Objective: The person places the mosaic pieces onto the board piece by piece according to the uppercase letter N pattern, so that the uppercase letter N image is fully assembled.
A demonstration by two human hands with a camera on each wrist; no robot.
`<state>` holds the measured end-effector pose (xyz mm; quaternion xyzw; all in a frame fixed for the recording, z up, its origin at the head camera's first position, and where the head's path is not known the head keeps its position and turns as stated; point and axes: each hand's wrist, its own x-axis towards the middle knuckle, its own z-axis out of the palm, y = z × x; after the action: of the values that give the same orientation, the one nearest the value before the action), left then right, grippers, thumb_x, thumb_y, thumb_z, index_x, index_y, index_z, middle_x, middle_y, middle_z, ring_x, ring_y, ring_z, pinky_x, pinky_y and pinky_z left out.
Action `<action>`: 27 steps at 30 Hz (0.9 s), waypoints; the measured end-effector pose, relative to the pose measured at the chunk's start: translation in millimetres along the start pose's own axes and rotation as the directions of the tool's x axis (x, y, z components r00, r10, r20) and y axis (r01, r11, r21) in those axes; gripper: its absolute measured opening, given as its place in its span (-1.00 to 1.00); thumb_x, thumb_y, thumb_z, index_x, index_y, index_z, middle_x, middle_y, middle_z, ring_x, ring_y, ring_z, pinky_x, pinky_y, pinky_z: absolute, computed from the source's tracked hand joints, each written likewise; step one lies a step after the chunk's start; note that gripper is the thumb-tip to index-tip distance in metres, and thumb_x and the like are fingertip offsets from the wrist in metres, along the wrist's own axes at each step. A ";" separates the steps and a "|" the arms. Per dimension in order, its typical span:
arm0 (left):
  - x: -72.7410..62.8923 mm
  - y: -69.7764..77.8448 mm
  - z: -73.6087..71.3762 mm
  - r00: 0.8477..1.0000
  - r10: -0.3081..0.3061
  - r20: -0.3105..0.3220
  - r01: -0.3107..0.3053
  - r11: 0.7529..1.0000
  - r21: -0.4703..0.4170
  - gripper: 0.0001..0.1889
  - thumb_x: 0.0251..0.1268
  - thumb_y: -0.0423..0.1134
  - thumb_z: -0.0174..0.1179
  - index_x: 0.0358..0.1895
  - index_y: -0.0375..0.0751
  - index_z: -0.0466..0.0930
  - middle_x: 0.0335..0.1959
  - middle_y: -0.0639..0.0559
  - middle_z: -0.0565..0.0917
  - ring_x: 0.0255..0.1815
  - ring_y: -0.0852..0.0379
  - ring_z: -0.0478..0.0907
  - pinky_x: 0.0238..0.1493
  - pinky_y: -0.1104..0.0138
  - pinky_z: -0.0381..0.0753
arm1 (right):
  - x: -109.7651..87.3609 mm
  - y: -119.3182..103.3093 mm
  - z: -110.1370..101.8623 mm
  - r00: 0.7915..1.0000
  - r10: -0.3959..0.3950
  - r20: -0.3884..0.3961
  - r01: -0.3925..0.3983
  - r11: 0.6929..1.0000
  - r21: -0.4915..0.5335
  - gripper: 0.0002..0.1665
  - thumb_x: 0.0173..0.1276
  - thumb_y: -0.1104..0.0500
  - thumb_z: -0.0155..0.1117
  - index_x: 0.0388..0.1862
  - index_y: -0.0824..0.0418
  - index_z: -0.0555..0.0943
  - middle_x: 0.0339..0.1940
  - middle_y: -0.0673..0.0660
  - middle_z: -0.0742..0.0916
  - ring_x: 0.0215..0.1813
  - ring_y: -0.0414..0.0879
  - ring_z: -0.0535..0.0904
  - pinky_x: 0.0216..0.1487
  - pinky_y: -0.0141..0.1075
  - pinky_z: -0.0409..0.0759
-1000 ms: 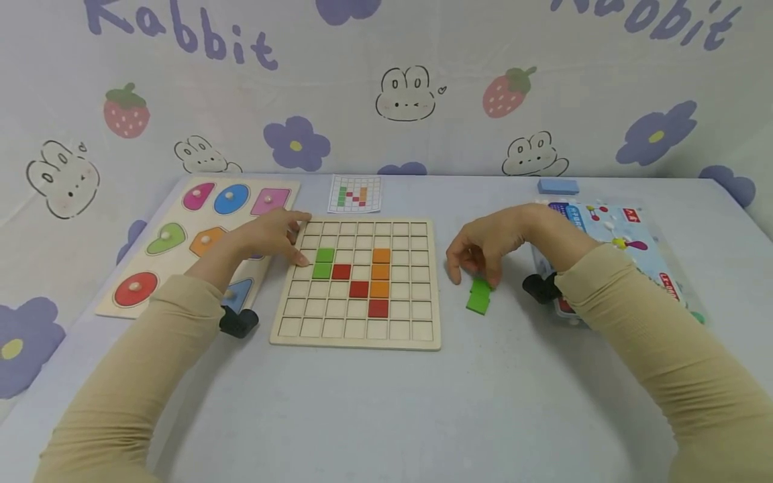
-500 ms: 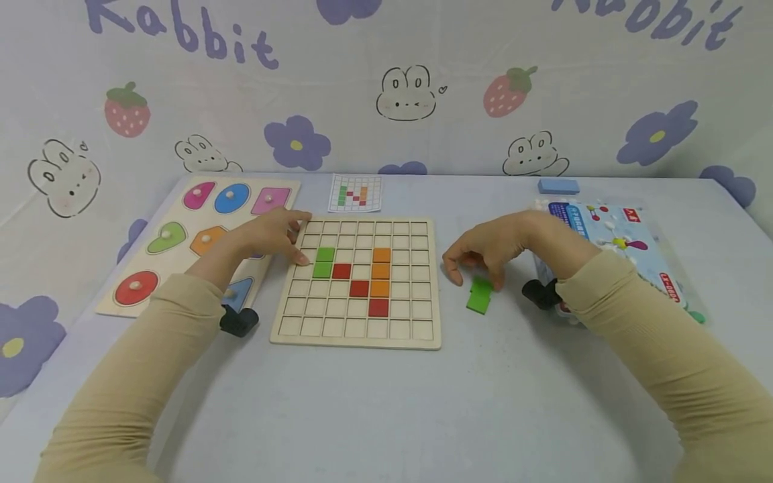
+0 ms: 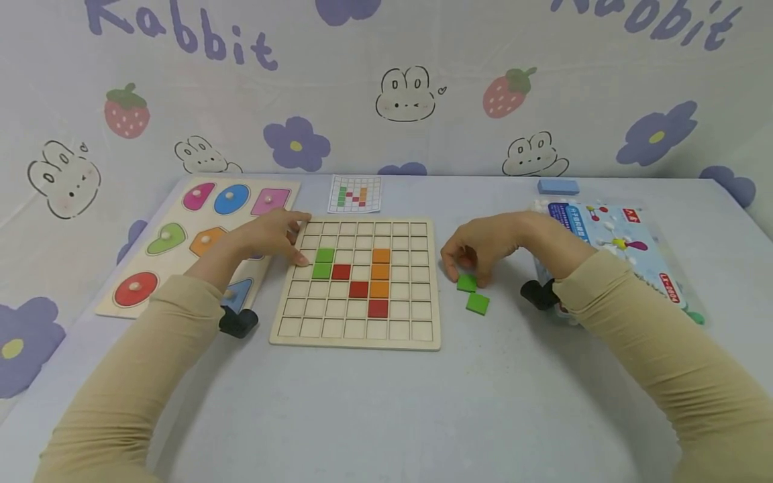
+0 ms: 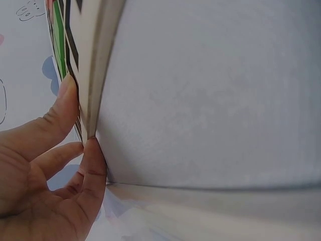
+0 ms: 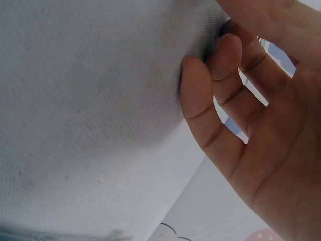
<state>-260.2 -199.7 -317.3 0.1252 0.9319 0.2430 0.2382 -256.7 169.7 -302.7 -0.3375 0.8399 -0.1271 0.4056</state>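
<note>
My left hand (image 3: 274, 235) lies at the far left corner of the wooden grid board (image 3: 356, 335). Its thumb presses on the left rim, and its index finger reaches out to the corner. In the left wrist view, the thumb and fingertips meet the board's edge (image 4: 95, 75). To the right of the board, my right hand (image 3: 486, 245) bends down to the table, its thumb and index finger pinching a green square tile (image 3: 467, 283). A second green tile (image 3: 478, 304) lies just in front, apart from it. In the right wrist view the fingers are curled and both tiles are hidden.
Green, red (image 3: 359, 289) and orange tiles (image 3: 380, 272) sit in the board's cells. Behind stands a printed pattern card (image 3: 355, 194). A shape puzzle with knobs (image 3: 175, 261) lies left; a boxed set (image 3: 628, 248) and a blue block (image 3: 558, 186) are on the right.
The two green tiles, together before, are now separate. One has shifted back and left with my right hand's fingertips. My left hand and the board have kept still.
</note>
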 end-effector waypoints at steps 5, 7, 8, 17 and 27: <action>0.0 -0.6 -0.2 1.000 0.002 -0.002 -0.002 1.000 0.006 -0.02 0.10 -0.26 0.45 0.56 -0.26 0.05 0.36 -0.37 0.38 0.19 -0.18 0.43 0.27 -0.03 0.45 | -1.2 1.3 -2.5 1.000 -0.003 0.000 0.003 0.998 0.065 -0.62 0.02 0.39 0.48 -0.18 0.12 0.62 -0.28 0.06 0.58 -0.18 -0.07 0.49 -0.13 -0.29 0.46; -0.1 -0.5 -0.2 1.000 0.002 -0.003 -0.002 1.000 0.008 -0.02 0.09 -0.26 0.45 0.56 -0.25 0.06 0.35 -0.37 0.38 0.18 -0.17 0.44 0.27 -0.03 0.45 | -1.8 2.0 -4.0 1.000 -0.002 -0.003 0.002 0.996 0.092 -0.62 0.03 0.38 0.47 -0.16 0.15 0.61 -0.24 0.07 0.62 -0.15 -0.07 0.52 -0.07 -0.28 0.49; -0.1 -0.5 -0.2 1.000 0.002 -0.003 -0.001 1.000 0.009 -0.02 0.09 -0.25 0.45 0.56 -0.25 0.06 0.35 -0.37 0.38 0.18 -0.17 0.43 0.27 -0.03 0.45 | -2.3 2.0 -4.7 1.000 0.004 -0.006 -0.004 0.995 0.105 -0.62 0.03 0.38 0.46 -0.16 0.16 0.60 -0.23 0.07 0.64 -0.14 -0.07 0.54 -0.05 -0.28 0.50; 0.2 -0.2 -0.3 1.000 -0.002 -0.004 0.002 1.000 0.008 -0.02 0.09 -0.24 0.46 0.56 -0.24 0.07 0.36 -0.36 0.38 0.18 -0.16 0.43 0.28 -0.03 0.44 | -1.1 2.0 -8.7 0.998 -0.007 -0.059 0.018 0.984 0.179 -0.61 0.00 0.45 0.44 -0.17 0.23 0.59 -0.31 0.07 0.71 -0.22 -0.10 0.56 -0.12 -0.29 0.52; 0.7 -0.2 0.2 1.000 -0.006 -0.011 0.006 1.000 0.015 -0.02 0.08 -0.25 0.46 0.56 -0.24 0.08 0.35 -0.36 0.40 0.18 -0.16 0.44 0.30 -0.03 0.45 | 6.4 -18.5 -11.5 0.979 -0.133 -0.158 0.169 0.955 0.243 -0.61 0.03 0.49 0.37 -0.13 0.25 0.64 -0.37 0.05 0.57 -0.22 -0.07 0.47 -0.12 -0.32 0.52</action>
<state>-260.8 -199.5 -317.9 0.1228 0.9353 0.2361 0.2331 -259.8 151.0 -290.1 -0.3360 0.8146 -0.2879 0.3749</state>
